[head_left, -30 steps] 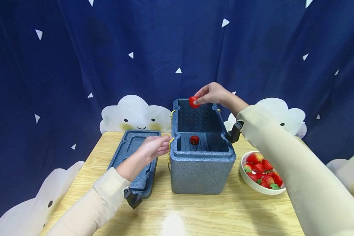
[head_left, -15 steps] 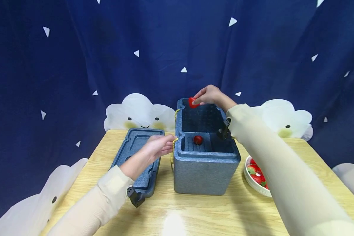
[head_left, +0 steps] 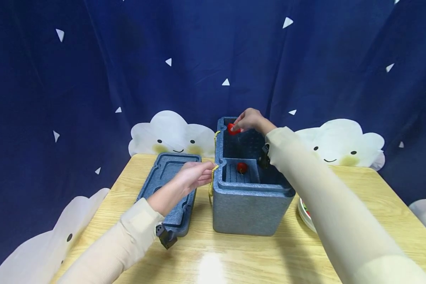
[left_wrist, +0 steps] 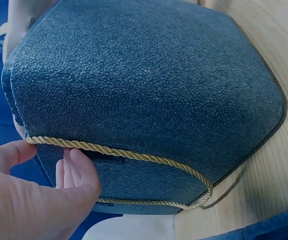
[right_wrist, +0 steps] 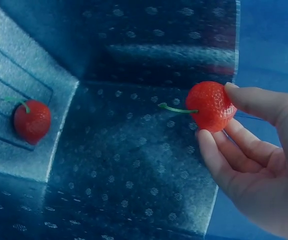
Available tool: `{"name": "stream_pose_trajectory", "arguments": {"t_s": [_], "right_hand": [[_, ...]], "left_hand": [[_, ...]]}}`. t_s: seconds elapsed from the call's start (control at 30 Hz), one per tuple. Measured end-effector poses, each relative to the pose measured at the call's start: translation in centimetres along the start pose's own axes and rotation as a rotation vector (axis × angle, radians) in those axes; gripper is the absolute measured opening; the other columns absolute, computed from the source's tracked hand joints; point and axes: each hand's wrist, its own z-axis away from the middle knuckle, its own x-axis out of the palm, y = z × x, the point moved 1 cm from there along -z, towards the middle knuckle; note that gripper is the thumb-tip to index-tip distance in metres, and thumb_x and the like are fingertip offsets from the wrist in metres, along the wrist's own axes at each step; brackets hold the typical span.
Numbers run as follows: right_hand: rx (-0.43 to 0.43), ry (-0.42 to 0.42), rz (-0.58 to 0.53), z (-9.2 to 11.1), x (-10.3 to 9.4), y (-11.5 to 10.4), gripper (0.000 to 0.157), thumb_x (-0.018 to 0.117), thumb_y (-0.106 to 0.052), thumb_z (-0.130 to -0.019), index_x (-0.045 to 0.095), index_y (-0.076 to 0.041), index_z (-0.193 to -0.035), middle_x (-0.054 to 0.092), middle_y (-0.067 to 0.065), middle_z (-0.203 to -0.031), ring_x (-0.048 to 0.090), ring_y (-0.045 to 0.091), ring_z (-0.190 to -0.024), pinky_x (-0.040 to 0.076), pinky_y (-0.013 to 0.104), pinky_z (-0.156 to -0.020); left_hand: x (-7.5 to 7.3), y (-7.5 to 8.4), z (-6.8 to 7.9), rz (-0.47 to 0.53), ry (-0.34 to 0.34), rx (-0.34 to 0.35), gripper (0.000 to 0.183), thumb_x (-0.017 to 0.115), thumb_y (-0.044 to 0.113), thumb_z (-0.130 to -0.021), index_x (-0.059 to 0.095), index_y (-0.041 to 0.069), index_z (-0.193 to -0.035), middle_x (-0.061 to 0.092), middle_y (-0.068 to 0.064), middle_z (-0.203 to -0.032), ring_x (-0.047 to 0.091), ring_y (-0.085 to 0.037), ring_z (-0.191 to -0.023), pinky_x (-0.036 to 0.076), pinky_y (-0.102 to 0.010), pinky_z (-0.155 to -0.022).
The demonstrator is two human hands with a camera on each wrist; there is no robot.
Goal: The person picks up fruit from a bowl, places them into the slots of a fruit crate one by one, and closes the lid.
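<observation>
My right hand (head_left: 251, 119) pinches a red strawberry (right_wrist: 206, 107) with a thin green stem between thumb and fingers, just inside the far end of the grey-blue foam box (head_left: 250, 215). Another strawberry (right_wrist: 32, 121) with a stem lies on the grooved raised floor in the nearer half of the box, apart from the hand. Against the box's left side, my left hand (head_left: 191, 177) holds the yellow twisted rope handle (left_wrist: 149, 157) at the rim by its fingertips. Most of that handle hangs as a loop down the wall.
To the left, the box's lid (head_left: 163, 171) lies on the wooden table (head_left: 213, 256), partly under my left forearm. A white bowl (head_left: 307, 221) with strawberries sits right of the box, mostly hidden by my right sleeve (head_left: 323, 193). A dark blue curtain (head_left: 184, 51) hangs behind.
My right hand has lowered the strawberry slightly into the box. The head view has shifted, so the scene sits farther right. My right sleeve hides more of the bowl; my left hand stays at the rope.
</observation>
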Motion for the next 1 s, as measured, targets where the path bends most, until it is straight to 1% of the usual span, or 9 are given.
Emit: {"name": "stream_pose_trajectory", "arguments": {"t_s": [0.1, 0.2, 0.33, 0.47, 0.57, 0.67, 0.8, 0.9, 1.0], "right_hand": [[0.009, 0.003, 0.027, 0.2, 0.3, 0.2, 0.026, 0.07, -0.02, -0.087, 0.07, -0.002, -0.106, 0.066, 0.013, -0.104, 0.06, 0.016, -0.077, 0.05, 0.023, -0.069], [0.027, 0.014, 0.008, 0.4, 0.3, 0.3, 0.028, 0.069, -0.021, -0.088, 0.069, -0.001, -0.107, 0.064, 0.01, -0.097, 0.06, 0.015, -0.076, 0.052, 0.025, -0.072], [0.047, 0.021, -0.045, 0.7, -0.2, 0.2, 0.029, 0.07, -0.019, -0.087, 0.067, 0.0, -0.109, 0.061, 0.006, -0.089, 0.059, 0.009, -0.065, 0.052, 0.02, -0.065], [0.041, 0.017, -0.083, 1.0, -1.1, -0.2, 0.03, 0.07, -0.02, -0.088, 0.067, 0.0, -0.11, 0.064, 0.008, -0.094, 0.058, 0.004, -0.06, 0.054, 0.017, -0.063], [0.024, 0.016, -0.11, 1.6, -2.1, -0.8, 0.032, 0.068, -0.023, -0.089, 0.067, -0.002, -0.114, 0.067, 0.013, -0.109, 0.06, 0.004, -0.066, 0.056, 0.018, -0.07], [0.003, 0.015, -0.135, 2.3, -3.3, -1.3, 0.034, 0.066, -0.024, -0.091, 0.065, -0.003, -0.118, 0.064, 0.017, -0.121, 0.063, 0.006, -0.075, 0.057, 0.019, -0.075], [-0.025, 0.019, -0.111, 3.6, -4.8, -1.2, 0.035, 0.064, -0.024, -0.092, 0.064, -0.003, -0.12, 0.062, 0.018, -0.124, 0.063, 0.013, -0.089, 0.056, 0.025, -0.086], [-0.036, 0.026, -0.075, 4.8, -5.6, -0.5, 0.035, 0.063, -0.025, -0.092, 0.064, -0.005, -0.121, 0.063, 0.017, -0.125, 0.062, 0.018, -0.098, 0.053, 0.034, -0.097], [-0.045, 0.027, -0.066, 6.1, -6.3, 0.6, 0.035, 0.063, -0.024, -0.093, 0.063, -0.005, -0.122, 0.062, 0.017, -0.128, 0.062, 0.021, -0.102, 0.05, 0.04, -0.103]], "left_hand": [[0.2, 0.0, 0.1, -0.007, -0.008, -0.003, 0.04, 0.059, 0.014, -0.091, 0.055, -0.004, -0.126, 0.066, -0.005, -0.099, 0.063, -0.007, -0.081, 0.05, -0.037, -0.103], [0.4, 0.0, 0.2, -0.011, -0.011, -0.003, 0.038, 0.058, 0.015, -0.091, 0.057, -0.004, -0.125, 0.067, -0.004, -0.098, 0.064, -0.006, -0.081, 0.051, -0.037, -0.103], [0.6, 0.0, 0.2, -0.015, -0.008, -0.015, 0.037, 0.059, 0.014, -0.09, 0.058, -0.003, -0.123, 0.066, -0.002, -0.092, 0.063, -0.006, -0.078, 0.051, -0.037, -0.102], [0.6, -0.2, 0.0, -0.021, -0.008, -0.024, 0.037, 0.059, 0.014, -0.09, 0.057, -0.003, -0.123, 0.066, -0.001, -0.09, 0.063, -0.005, -0.076, 0.05, -0.038, -0.104], [0.5, -0.3, -0.1, -0.025, -0.01, -0.016, 0.038, 0.058, 0.014, -0.091, 0.056, -0.004, -0.125, 0.066, -0.003, -0.095, 0.063, -0.006, -0.078, 0.048, -0.04, -0.106], [0.4, -0.4, -0.2, -0.023, -0.012, -0.009, 0.039, 0.057, 0.015, -0.093, 0.054, -0.004, -0.127, 0.066, -0.007, -0.104, 0.064, -0.007, -0.082, 0.048, -0.04, -0.106], [0.2, -0.3, -0.4, -0.023, -0.015, -0.006, 0.041, 0.057, 0.016, -0.094, 0.052, -0.004, -0.129, 0.065, -0.011, -0.112, 0.064, -0.008, -0.085, 0.048, -0.039, -0.106], [0.1, -0.2, -0.5, -0.025, -0.01, -0.006, 0.042, 0.058, 0.015, -0.092, 0.053, -0.004, -0.129, 0.065, -0.01, -0.112, 0.064, -0.008, -0.085, 0.049, -0.038, -0.105], [-0.1, -0.2, -0.5, -0.025, -0.003, -0.006, 0.043, 0.058, 0.015, -0.091, 0.052, -0.004, -0.13, 0.063, -0.011, -0.113, 0.063, -0.009, -0.087, 0.049, -0.037, -0.105]]}}
